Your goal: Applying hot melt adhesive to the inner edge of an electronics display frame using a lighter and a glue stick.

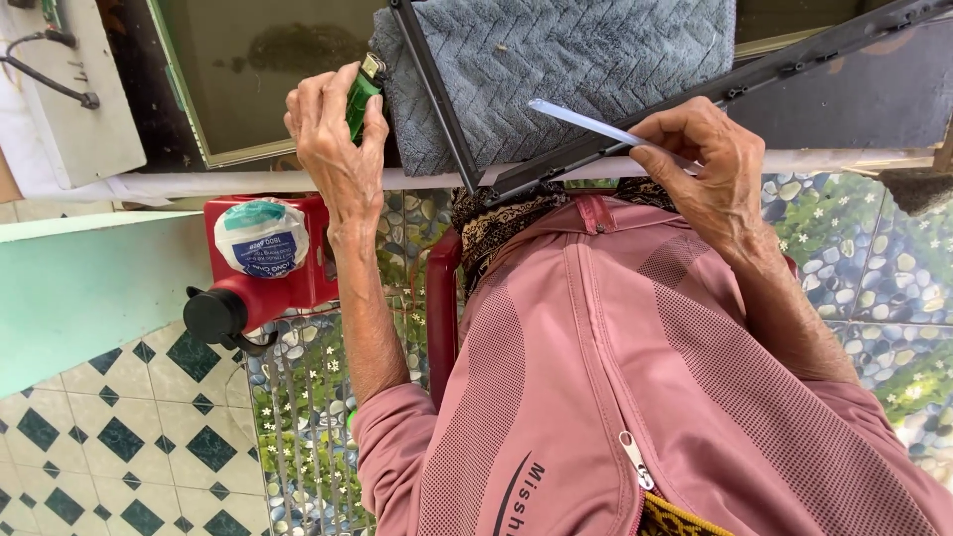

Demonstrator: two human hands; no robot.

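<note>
Left grip (338,129) pinches a small green lighter (362,99); right grip (705,159) pinches a thin clear strip (586,124) over the black frame (635,124)
I judge both light: lighter stiff and slick, held mid-body; strip bendy, best taken near its end

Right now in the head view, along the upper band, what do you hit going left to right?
White box with black cable → left hand holding a green lighter → grey towel → black frame bar → right hand holding a thin pale blue stick.
</note>
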